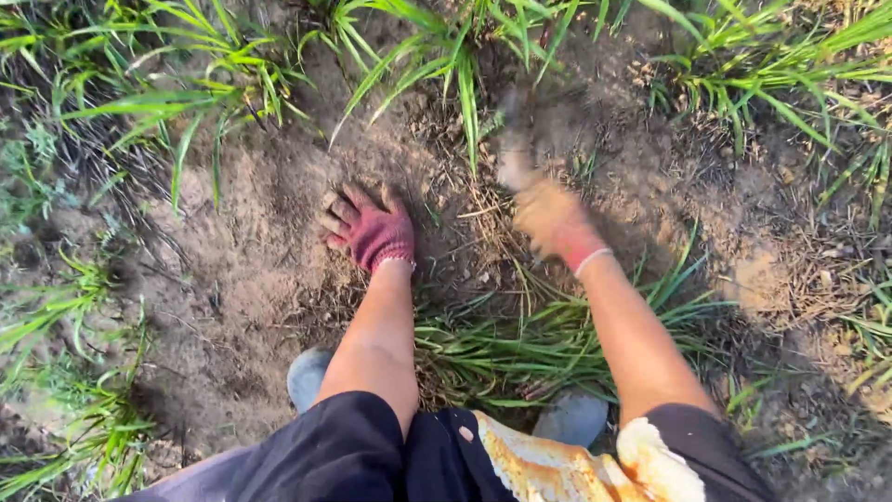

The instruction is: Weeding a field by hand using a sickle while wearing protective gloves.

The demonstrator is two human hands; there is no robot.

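Bare sandy soil (pixel 251 279) ringed by green grass tufts (pixel 446 56), cut grass blades (pixel 520 349) lying between the forearms, gloved left hand (pixel 372 231) spread flat on dirt, blurred gloved right hand (pixel 553 218) apart, grip unclear.

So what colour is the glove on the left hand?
Dusty red-pink knit glove on the left hand, clearest in the head view.

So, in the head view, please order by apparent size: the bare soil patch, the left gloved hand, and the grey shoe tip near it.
1. Bare soil patch, clearly largest.
2. Left gloved hand and grey shoe tip: they look alike and the shoe is partly hidden, so no ranking.
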